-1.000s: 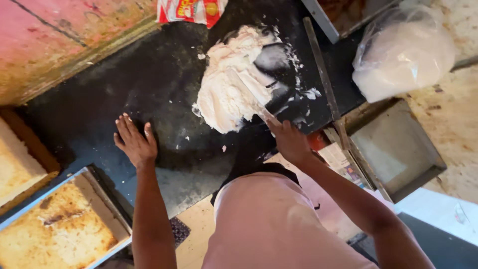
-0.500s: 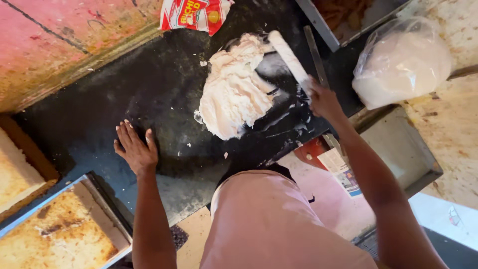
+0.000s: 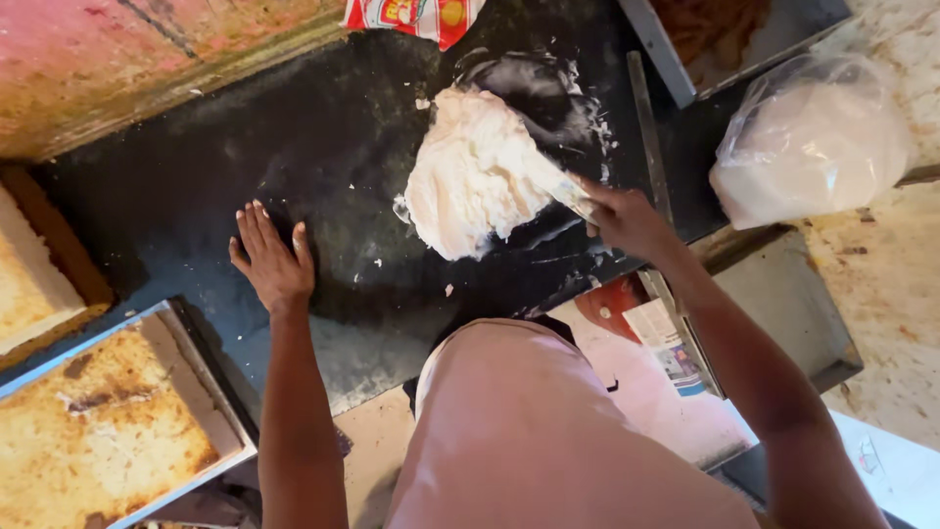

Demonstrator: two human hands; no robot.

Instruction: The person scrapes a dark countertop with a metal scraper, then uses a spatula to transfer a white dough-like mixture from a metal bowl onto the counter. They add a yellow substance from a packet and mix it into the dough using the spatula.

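Note:
A soft white mass of dough or cream (image 3: 475, 174) lies heaped on a black worktop (image 3: 323, 147). My right hand (image 3: 627, 220) grips a flat scraper (image 3: 558, 184) whose blade is pushed into the right side of the white mass. My left hand (image 3: 272, 260) rests flat on the worktop, fingers spread, well to the left of the mass. White smears streak the dark surface above and to the right of the heap.
A clear bag of white powder (image 3: 813, 142) sits at the right. A metal tray with brown contents (image 3: 725, 29) is at the top right, and a long metal bar (image 3: 648, 137) beside it. A crusted baking tray (image 3: 108, 421) lies lower left. A red packet (image 3: 416, 15) is at the top.
My right hand swung the scraper out to the right of the mass and has now pushed it back in from the right, gathering the white heap. My left hand stayed flat.

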